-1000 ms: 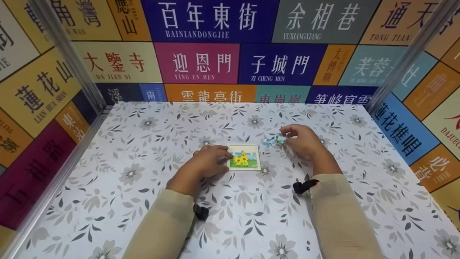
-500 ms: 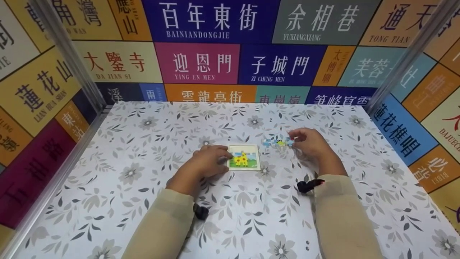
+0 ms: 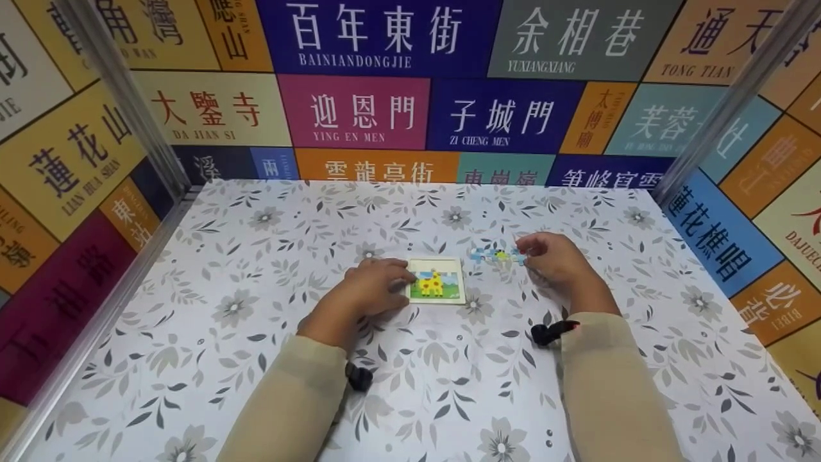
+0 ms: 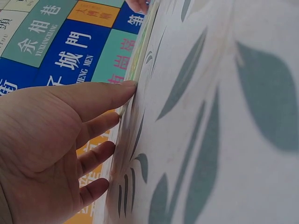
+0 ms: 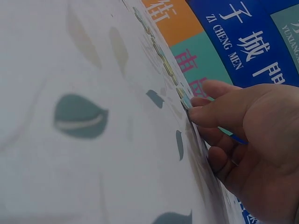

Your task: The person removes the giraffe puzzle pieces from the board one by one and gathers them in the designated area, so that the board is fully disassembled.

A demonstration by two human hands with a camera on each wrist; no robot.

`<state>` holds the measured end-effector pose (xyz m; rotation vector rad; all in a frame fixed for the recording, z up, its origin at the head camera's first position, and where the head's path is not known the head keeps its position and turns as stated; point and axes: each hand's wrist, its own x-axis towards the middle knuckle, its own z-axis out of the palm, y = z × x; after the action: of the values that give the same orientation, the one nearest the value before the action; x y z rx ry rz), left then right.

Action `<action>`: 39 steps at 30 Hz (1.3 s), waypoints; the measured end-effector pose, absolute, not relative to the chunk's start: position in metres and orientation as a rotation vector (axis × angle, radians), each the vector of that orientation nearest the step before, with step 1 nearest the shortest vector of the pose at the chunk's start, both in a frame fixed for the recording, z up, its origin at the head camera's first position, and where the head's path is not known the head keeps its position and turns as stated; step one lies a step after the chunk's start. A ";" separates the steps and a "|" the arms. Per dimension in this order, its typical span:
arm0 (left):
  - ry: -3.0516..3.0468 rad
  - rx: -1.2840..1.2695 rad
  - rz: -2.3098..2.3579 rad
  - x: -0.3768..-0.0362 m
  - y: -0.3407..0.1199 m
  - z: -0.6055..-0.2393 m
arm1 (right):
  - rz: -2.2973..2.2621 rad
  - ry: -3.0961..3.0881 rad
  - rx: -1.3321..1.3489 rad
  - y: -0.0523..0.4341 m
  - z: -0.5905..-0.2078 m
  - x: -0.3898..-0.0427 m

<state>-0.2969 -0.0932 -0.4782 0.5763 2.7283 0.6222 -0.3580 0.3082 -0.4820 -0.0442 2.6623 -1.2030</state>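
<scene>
A small jigsaw puzzle board [image 3: 437, 299] with a pale frame lies flat on the table. Its picture is a yellow giraffe with red spots on green and blue, and a plain cream band runs along the top. My left hand [image 3: 375, 287] rests at the board's left edge, thumb and fingers touching it. To the board's upper right lies a row of linked blue puzzle pieces [image 3: 497, 255] with a yellow-green patch. My right hand [image 3: 557, 262] pinches its right end piece [image 5: 185, 100] between thumb and index finger; the fingertips partly hide that piece.
The table [image 3: 410, 398] wears a white cloth printed with grey flowers and leaves. Coloured sign panels [image 3: 378, 38] with Chinese lettering stand behind and at both sides. Each wrist bears a small black camera mount.
My right hand has shifted right and slightly nearer, uncovering more of the blue piece row, and stays at its right end. The left hand and board have not moved.
</scene>
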 end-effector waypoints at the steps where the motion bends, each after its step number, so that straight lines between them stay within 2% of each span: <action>1: 2.729 0.577 0.618 -0.297 -0.093 -0.478 | -1.213 2.656 -0.036 0.308 -0.482 -0.358; 11: 2.724 0.559 0.619 -0.297 -0.093 -0.477 | -1.155 2.716 -0.004 0.296 -0.476 -0.358; 39: 2.739 0.491 0.674 -0.296 -0.091 -0.475 | -1.059 2.643 -0.435 0.181 -0.445 -0.342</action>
<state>-0.2960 -0.0908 -0.4750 0.4910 2.7387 0.6745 -0.3423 0.1815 -0.4449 -0.4353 2.6435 -1.0593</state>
